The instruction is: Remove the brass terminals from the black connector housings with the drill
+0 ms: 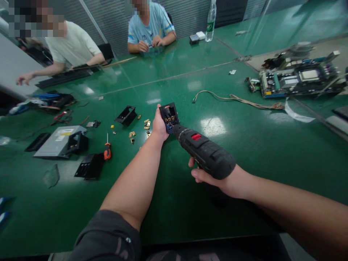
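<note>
My left hand [160, 125] grips a small black plastic housing [174, 111] from its left side, the open face turned toward me with brass pieces inside. In my right hand [210, 178] is a black cordless drill [206, 150] with a red switch on top. Its chuck end points into the lower part of the housing; the tip of the bit is too small to make out. Brass pieces [147, 124] lie scattered left of my left hand. Another black housing [126, 115] rests just beyond them.
An orange-handled screwdriver [107, 151], a black housing [89, 166] and a silver drive [56, 141] lie at left. Cables [233, 97] and a circuit board [296, 79] occupy the right. Two people sit across the green table [174, 210], near a water bottle [210, 23].
</note>
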